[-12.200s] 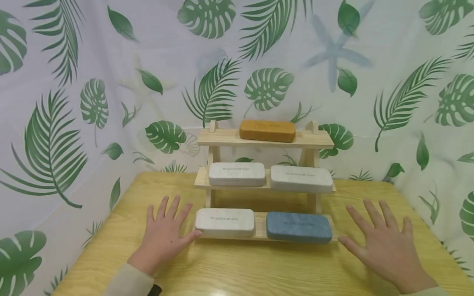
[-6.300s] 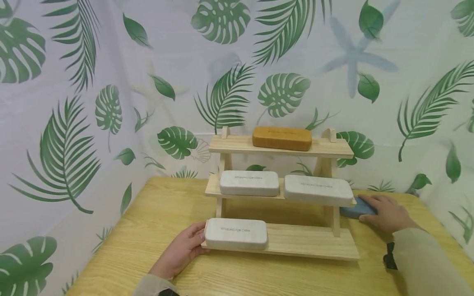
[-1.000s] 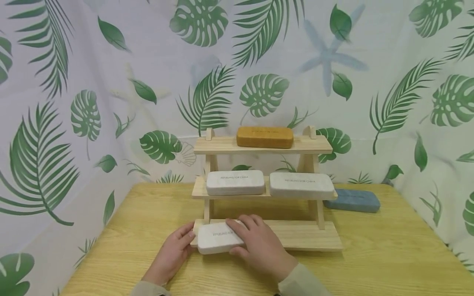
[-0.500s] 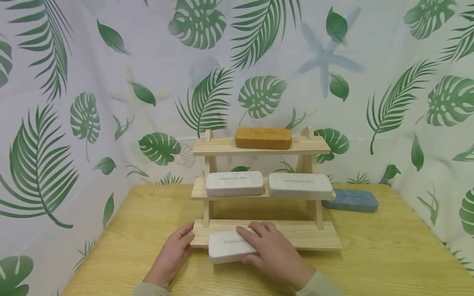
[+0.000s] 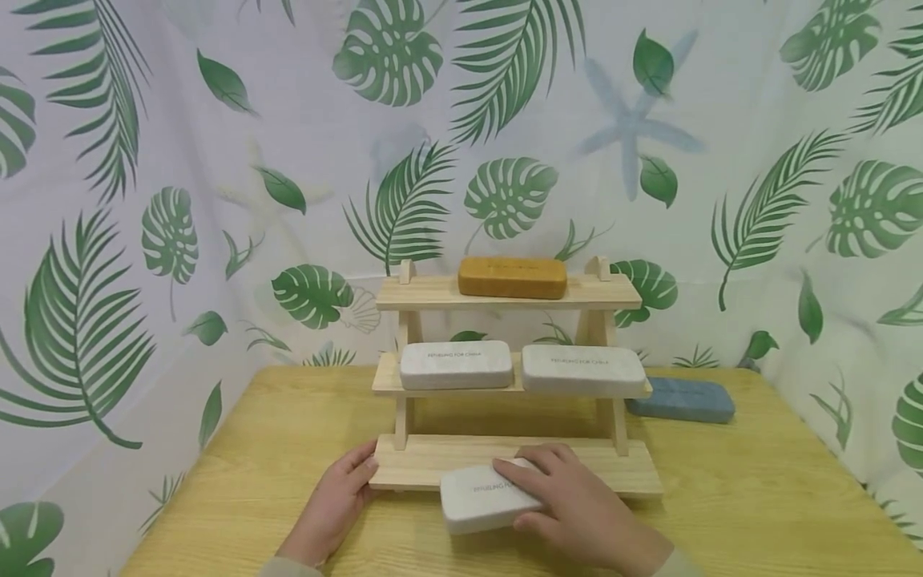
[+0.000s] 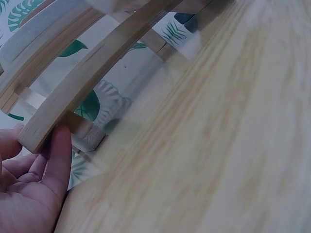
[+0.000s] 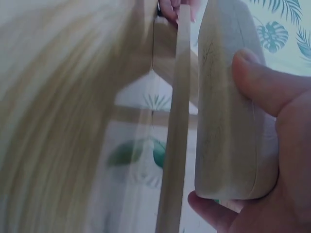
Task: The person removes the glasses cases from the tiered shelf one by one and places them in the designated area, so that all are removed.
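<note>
My right hand (image 5: 577, 501) grips a white glasses case (image 5: 486, 501) by its right end, thumb on the near side and fingers over the top. The case is tilted and overlaps the front edge of the bottom shelf; in the right wrist view the case (image 7: 228, 121) appears beside the shelf board. With thumb and fingers, my left hand (image 5: 335, 501) pinches the left end of the wooden three-tier stand's bottom board (image 6: 73, 92). Two more white glasses cases (image 5: 456, 365) (image 5: 582, 369) lie on the middle shelf. An orange glasses case (image 5: 512, 278) lies on the top shelf.
A blue glasses case (image 5: 681, 400) lies on the wooden table (image 5: 238, 465) behind the stand's right side. Close behind the stand hangs a white cloth (image 5: 288, 120) printed with green leaves.
The blue case went from the bottom shelf to the table behind. My right hand took the white case off the bottom shelf's left end, moving it right and nearer. My left hand came to the stand.
</note>
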### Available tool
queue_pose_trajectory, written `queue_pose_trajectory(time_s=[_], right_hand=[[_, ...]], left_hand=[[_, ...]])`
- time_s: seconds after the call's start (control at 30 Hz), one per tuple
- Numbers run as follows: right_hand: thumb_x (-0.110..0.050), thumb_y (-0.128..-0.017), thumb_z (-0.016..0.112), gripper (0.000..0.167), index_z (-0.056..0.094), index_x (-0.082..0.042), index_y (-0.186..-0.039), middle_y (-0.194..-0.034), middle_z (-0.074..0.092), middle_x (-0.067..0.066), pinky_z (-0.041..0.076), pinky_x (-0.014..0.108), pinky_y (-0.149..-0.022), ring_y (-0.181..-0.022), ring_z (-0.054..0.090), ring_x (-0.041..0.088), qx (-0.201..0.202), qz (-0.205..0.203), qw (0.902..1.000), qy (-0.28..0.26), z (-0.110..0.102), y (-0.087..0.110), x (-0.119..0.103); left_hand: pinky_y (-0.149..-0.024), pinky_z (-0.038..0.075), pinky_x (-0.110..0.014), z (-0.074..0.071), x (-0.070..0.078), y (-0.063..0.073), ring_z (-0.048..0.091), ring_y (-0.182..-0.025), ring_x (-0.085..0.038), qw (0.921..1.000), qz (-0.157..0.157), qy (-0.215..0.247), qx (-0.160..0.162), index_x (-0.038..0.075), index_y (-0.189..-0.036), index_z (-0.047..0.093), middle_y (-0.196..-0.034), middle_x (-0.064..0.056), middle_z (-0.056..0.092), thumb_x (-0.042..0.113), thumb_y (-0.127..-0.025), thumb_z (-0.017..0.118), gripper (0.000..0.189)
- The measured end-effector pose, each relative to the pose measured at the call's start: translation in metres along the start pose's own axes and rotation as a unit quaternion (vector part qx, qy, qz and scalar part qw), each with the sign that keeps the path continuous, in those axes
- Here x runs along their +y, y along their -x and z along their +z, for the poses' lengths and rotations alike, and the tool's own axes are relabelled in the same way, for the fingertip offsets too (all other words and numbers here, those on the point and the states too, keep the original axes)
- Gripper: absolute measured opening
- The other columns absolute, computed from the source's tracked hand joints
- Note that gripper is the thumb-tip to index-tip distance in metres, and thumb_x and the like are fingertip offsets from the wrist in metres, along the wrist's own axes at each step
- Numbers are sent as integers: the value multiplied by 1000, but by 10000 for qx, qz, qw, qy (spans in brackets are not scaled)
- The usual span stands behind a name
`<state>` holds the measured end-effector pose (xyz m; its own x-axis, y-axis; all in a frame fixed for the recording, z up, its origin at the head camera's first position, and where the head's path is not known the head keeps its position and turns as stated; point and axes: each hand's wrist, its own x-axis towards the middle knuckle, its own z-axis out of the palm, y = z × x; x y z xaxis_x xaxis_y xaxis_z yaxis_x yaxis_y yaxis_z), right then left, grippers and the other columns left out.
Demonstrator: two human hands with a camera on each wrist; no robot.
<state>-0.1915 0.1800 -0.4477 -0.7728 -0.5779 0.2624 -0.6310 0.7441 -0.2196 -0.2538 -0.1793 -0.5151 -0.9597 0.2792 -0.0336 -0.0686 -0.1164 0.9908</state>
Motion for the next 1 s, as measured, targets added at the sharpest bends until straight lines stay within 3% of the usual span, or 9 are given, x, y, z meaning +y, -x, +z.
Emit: queue_pose_trajectory(time_s=[0.2, 0.3, 0.63, 0.87, 1.0], right_hand=[[-48, -88, 74, 71, 48, -34, -153, -141, 52, 1, 50, 50, -95, -125, 46, 26, 164, 7, 9999, -3, -18, 15, 21], [-42, -85, 80, 74, 50, -34, -151, -140, 52, -2, 50, 50, -94, -125, 45, 25, 284, 211, 9994, 4, -28, 23, 30], [-53, -88, 73, 67, 51, -37, -150, -141, 50, -8, 52, 51, -91, -125, 45, 20, 583, 804, 9950, -28, -39, 67, 63], [-42, -85, 81, 73, 51, -31, -151, -137, 51, -4, 53, 46, -83, -118, 46, 19, 792, 758, 9933, 374, -55, 88, 93], [-36, -82, 84, 76, 51, -29, -151, -135, 53, 2, 51, 51, -80, -115, 48, 26, 851, 787, 9922, 459, -64, 99, 111]], left_hand=[[-110, 41, -35, -2, -1, 1, 32, -144, -39, 9999, -18, 92, -47, -7, -156, 24, -161, -28, 23, 21, -110, 46, 58], [-110, 41, -35, -3, 0, 0, 32, -144, -38, 9999, -13, 113, -52, -7, -157, 24, -161, -28, 23, 21, -110, 45, 58], [-113, 37, -39, -4, 0, 3, 30, -145, -39, 9998, -74, 79, -176, -7, -157, 20, -162, -27, 19, 22, -111, 45, 60], [-112, 39, -36, -4, 1, 3, 31, -144, -39, 10000, -25, 30, -72, -7, -157, 23, -162, -27, 22, 21, -110, 45, 59], [-110, 41, -34, -4, 1, 3, 34, -143, -37, 10000, -28, -7, -44, -6, -157, 24, -161, -26, 23, 22, -110, 46, 58]])
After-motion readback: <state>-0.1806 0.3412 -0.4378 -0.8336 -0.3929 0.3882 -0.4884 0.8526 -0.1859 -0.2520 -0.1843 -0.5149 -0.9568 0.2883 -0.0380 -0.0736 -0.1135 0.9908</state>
